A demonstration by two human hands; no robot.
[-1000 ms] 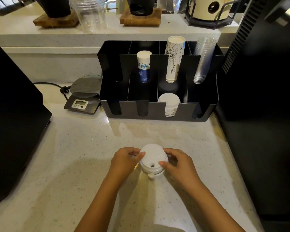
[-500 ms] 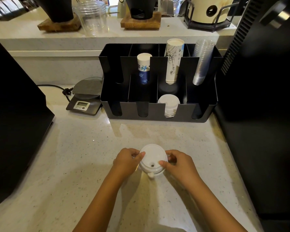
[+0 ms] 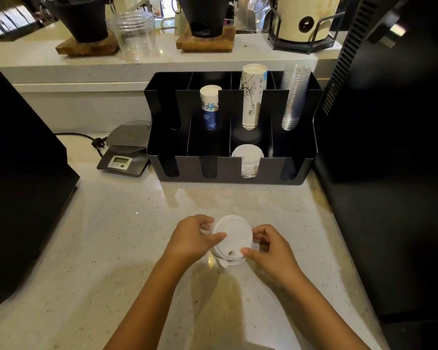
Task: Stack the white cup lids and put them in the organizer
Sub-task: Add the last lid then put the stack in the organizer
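Note:
A short stack of white cup lids (image 3: 232, 239) rests on the pale counter in front of me, with the sip hole facing me. My left hand (image 3: 194, 239) grips its left side, thumb on the top lid. My right hand (image 3: 269, 247) grips its right side, thumb near the sip hole. The black organizer (image 3: 276, 170) stands behind, against the raised ledge. Its front row, third slot from the left, holds another stack of white lids (image 3: 248, 160). The other front slots look dark and their contents cannot be made out.
The organizer's back row holds a blue-print paper cup stack (image 3: 209, 107), a taller paper cup stack (image 3: 252, 97) and clear plastic cups (image 3: 295, 94). A small scale (image 3: 125, 152) sits left of the organizer. Dark machines flank the counter at left (image 3: 23, 198) and right (image 3: 390, 173).
The lid stack and both hands stay in nearly the same spot. My head has tipped slightly, so the organizer sits a little lower in view.

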